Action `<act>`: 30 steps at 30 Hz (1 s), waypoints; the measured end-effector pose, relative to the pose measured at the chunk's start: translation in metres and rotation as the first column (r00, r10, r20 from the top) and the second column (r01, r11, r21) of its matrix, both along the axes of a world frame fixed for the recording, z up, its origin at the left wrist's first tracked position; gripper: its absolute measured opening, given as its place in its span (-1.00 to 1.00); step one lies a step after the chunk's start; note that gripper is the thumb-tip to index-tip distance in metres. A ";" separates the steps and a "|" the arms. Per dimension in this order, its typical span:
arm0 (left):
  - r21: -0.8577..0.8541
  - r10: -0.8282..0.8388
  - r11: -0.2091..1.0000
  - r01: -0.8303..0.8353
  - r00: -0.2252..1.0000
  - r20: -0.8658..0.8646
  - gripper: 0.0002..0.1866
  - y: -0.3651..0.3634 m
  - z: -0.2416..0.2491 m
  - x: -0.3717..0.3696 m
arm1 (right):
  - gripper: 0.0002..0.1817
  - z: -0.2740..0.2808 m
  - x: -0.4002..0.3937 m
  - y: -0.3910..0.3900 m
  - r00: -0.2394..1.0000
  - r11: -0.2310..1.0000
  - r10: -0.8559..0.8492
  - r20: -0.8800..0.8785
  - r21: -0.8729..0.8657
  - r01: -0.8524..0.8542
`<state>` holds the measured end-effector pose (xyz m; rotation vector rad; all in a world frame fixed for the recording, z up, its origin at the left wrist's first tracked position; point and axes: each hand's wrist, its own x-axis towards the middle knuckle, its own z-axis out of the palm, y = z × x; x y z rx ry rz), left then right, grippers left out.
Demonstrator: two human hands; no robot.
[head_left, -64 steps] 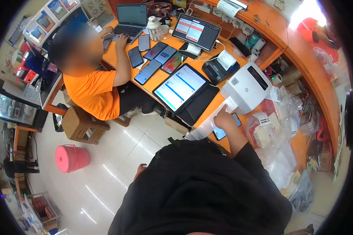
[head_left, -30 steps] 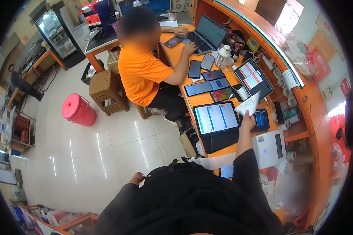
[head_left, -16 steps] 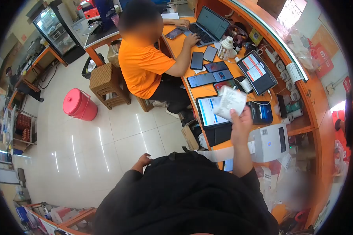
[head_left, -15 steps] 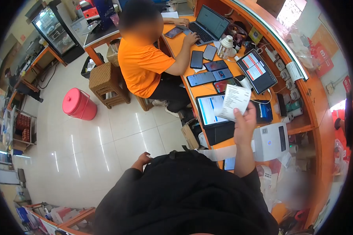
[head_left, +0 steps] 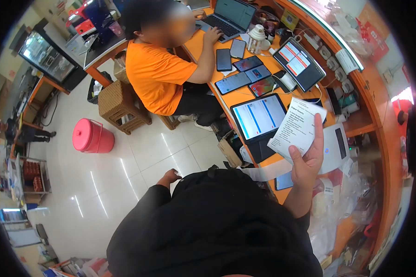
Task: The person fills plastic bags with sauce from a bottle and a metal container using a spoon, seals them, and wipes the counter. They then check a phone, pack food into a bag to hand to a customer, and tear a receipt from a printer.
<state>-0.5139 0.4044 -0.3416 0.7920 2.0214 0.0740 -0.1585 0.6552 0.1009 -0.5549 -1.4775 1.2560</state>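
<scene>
In my right hand (head_left: 308,161) is a printed paper receipt (head_left: 296,127), pinched between thumb and fingers, its text facing up. A blank white paper strip (head_left: 269,172) trails to the left below that hand. Behind the receipt, a tablet (head_left: 259,117) with a lit screen lies on the orange desk. A white label printer (head_left: 336,147) stands just right of my right hand, partly covered by it. My left hand (head_left: 170,177) hangs low beside my black top, over the floor, fingers curled; a small pale spot shows at the fingertips, too small to name.
A person in an orange shirt (head_left: 157,76) sits typing at a laptop (head_left: 229,21). Several phones (head_left: 233,83), a white bottle (head_left: 256,39) and a second tablet (head_left: 299,64) crowd the desk. A red bucket (head_left: 93,135) and wicker stool (head_left: 122,108) stand on the floor.
My right hand has moved right and slightly lower with the receipt, which is now turned flatter toward me and covers less of the tablet. The view has shifted a little.
</scene>
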 end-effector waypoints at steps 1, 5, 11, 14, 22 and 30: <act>0.008 0.003 1.000 -0.003 1.000 0.003 -0.28 0.007 0.001 -0.004 | -0.14 0.004 -0.001 -0.005 1.000 1.000 -0.002 -0.012 0.009 0.002; 0.094 -0.089 0.992 0.089 0.996 -0.002 -0.31 0.039 0.000 -0.008 | -0.11 0.012 -0.002 -0.015 0.998 0.994 -0.064 0.024 0.095 0.061; 0.169 -0.189 0.970 0.174 0.979 0.074 -0.34 0.053 0.002 -0.009 | -0.12 0.015 0.002 -0.015 0.999 0.983 -0.038 0.012 0.182 0.035; 0.055 -0.071 0.996 0.066 0.993 0.095 -0.35 0.050 0.011 -0.007 | -0.07 0.017 0.004 -0.014 0.997 0.978 -0.029 0.070 0.207 0.014; 0.110 -0.149 0.983 0.148 0.989 0.005 -0.40 0.013 -0.082 -0.042 | -0.04 0.020 -0.001 -0.015 0.999 0.973 0.002 0.054 0.230 -0.015; 0.187 -0.187 0.965 0.187 0.982 -0.015 -0.49 0.021 -0.093 -0.038 | -0.03 0.023 -0.003 -0.024 0.999 0.974 0.016 0.029 0.223 -0.022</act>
